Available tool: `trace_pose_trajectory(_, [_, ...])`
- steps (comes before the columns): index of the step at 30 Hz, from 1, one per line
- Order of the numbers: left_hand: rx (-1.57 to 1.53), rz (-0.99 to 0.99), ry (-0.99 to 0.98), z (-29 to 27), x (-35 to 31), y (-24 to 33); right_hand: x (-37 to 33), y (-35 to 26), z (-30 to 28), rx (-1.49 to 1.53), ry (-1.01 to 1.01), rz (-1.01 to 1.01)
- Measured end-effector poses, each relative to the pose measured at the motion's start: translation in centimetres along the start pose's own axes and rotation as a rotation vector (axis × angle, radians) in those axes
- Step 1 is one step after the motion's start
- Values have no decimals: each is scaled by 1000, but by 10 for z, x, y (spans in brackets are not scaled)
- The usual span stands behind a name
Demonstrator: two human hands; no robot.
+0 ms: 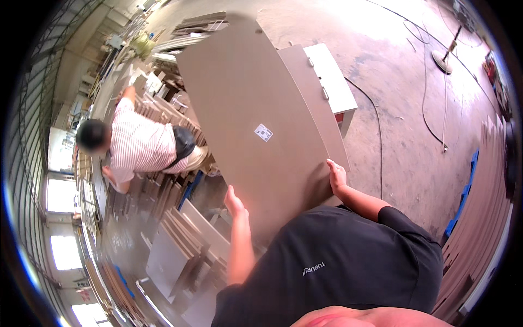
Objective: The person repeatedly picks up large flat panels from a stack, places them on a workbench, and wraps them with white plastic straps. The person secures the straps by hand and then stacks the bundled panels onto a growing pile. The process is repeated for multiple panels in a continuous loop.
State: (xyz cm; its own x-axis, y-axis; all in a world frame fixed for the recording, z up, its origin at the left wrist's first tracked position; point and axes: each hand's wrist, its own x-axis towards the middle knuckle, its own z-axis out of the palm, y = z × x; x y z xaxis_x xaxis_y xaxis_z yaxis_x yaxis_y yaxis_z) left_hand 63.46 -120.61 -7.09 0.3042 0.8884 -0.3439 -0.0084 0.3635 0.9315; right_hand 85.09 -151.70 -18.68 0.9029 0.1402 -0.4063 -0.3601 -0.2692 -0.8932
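A large brown flat panel (229, 92) stretches out from in front of my body, with a small white printed label (263, 132) near its middle. My left hand (235, 203) is closed at the panel's left long edge, close to my body. At the opposite long edge, my right hand (337, 176) grips it, thumb on the upper face. The fingers under the board are hidden on both sides. Beneath its right side, another brown panel (313, 90) shows, lying next to a white cabinet-like piece (331, 82) with two small metal fittings.
At the left, a co-worker in a striped shirt (144, 141) leans over stacked boards. More panels (174, 245) stand at my near left. A tall brown stack (474, 223) rises at the right beside a blue pallet (463, 196). Black cables (376, 114) cross the floor near a round-based stand (442, 62).
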Motion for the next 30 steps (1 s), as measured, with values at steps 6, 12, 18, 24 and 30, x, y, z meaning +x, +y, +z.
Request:
trace_pose_trajectory(6, [206,-231,-29,60,76,-59,21,-35,-23,-226,61,333])
trace_pose_trajectory(12, [438,-282,-254,65,128,-108,42,-41,-17,-286,80,411])
trace_pose_trajectory(18, [811,-281,-548,1,83,-135,54,28,-43,-492,-34,145])
trace_pose_trajectory(24, [920,-515,-548,69,67,-90,71,18,-46,-541,9,343])
trace_pose_trajectory(30, [1481,171,-747,9,129,-209,118,3,-59,-1069,-79,166])
